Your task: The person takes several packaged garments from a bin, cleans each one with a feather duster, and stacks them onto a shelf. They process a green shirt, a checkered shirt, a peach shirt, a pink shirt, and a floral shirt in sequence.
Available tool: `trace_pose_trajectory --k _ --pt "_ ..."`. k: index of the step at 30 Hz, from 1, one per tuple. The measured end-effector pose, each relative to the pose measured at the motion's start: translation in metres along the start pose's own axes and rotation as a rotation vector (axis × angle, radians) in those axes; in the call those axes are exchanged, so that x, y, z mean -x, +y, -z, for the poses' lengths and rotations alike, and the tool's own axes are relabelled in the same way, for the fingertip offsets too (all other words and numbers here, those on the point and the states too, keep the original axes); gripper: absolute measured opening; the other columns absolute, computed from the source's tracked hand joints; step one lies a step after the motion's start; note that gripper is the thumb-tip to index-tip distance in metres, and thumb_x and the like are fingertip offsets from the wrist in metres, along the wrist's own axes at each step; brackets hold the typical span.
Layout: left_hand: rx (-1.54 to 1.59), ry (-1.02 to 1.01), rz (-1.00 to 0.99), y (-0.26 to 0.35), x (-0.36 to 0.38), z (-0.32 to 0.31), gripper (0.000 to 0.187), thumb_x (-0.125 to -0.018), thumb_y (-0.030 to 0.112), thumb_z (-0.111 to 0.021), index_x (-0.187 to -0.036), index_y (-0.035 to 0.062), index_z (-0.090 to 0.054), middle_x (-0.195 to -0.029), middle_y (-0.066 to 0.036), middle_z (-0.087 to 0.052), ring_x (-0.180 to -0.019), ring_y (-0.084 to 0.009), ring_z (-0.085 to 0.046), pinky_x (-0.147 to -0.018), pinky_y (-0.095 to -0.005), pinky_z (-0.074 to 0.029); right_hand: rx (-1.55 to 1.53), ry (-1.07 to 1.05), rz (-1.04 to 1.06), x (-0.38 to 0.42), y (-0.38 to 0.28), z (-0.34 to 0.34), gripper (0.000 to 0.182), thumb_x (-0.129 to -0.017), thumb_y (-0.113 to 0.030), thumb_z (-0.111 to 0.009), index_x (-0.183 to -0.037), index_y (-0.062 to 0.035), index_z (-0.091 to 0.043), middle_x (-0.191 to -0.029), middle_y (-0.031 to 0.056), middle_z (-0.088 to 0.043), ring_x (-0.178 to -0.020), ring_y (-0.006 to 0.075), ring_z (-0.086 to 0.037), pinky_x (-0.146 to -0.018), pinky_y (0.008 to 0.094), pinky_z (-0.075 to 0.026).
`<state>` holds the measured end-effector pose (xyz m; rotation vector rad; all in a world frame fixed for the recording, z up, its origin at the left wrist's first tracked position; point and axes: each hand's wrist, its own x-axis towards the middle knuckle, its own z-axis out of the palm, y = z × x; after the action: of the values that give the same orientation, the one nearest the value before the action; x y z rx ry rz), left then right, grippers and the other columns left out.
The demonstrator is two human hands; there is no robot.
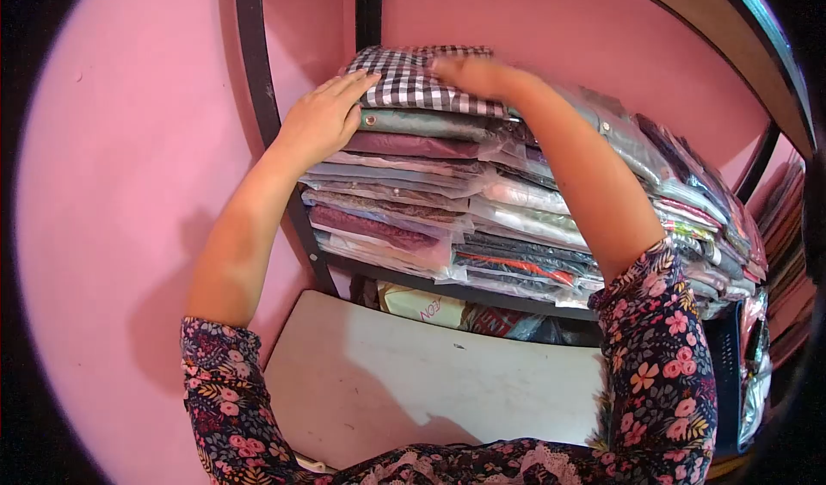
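A folded black-and-white checked cloth in clear wrapping (404, 81) lies on top of the left stack of packed garments (396, 180) on a shelf. My left hand (325, 117) rests at the left edge of the checked cloth, fingers stretched over it. My right hand (469, 74) lies across the top of the same cloth toward its right side, slightly blurred, with its fingers out flat. Directly beneath the cloth is a grey-green packet (430, 124) with a metal eyelet.
More plastic-wrapped garments (697, 201) are stacked to the right. Black metal posts (255, 55) frame the shelf against a pink wall (129, 141). Below stands a white surface (413, 382), with a cream-coloured bag (419, 304) under the shelf behind it.
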<state>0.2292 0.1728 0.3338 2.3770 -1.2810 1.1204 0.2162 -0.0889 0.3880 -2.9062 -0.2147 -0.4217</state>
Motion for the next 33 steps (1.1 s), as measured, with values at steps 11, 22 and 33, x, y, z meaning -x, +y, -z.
trace_pose_trajectory --k 11,22,33 --pt "-0.066 -0.073 0.128 -0.013 0.004 0.004 0.049 -0.084 0.004 -0.046 -0.132 0.0147 -0.043 -0.133 -0.017 -0.045 -0.119 -0.0324 -0.046 -0.098 -0.0404 -0.040 -0.013 0.036 0.075 0.068 -0.024 -0.014 0.076 -0.085 -0.067 -0.033 -0.138 -0.0121 -0.037 -0.144 0.0214 -0.029 -0.134 0.0388 -0.025 -0.108 0.0501 -0.023" --pt "0.692 -0.505 0.407 0.130 0.328 0.001 0.048 -0.085 0.013 -0.058 -0.130 0.0061 -0.044 -0.130 -0.019 -0.048 -0.120 -0.0336 -0.046 -0.101 -0.0382 -0.036 -0.383 0.243 0.130 0.339 0.015 -0.159 0.045 -0.079 -0.016 -0.066 -0.120 -0.0045 -0.052 -0.122 0.0193 -0.051 -0.116 0.0366 -0.046 -0.097 0.0423 -0.038" --pt "0.648 -1.120 1.189 0.346 0.491 0.094 0.061 -0.085 0.037 -0.055 -0.133 0.0044 -0.039 -0.121 -0.026 -0.052 -0.110 -0.0379 -0.053 -0.094 -0.0427 -0.041 -0.182 -0.620 -0.081 0.576 0.000 -0.363 0.075 -0.079 -0.044 -0.063 -0.143 -0.0274 -0.026 -0.147 0.0270 -0.002 -0.135 0.0461 -0.005 -0.103 0.0642 -0.012"
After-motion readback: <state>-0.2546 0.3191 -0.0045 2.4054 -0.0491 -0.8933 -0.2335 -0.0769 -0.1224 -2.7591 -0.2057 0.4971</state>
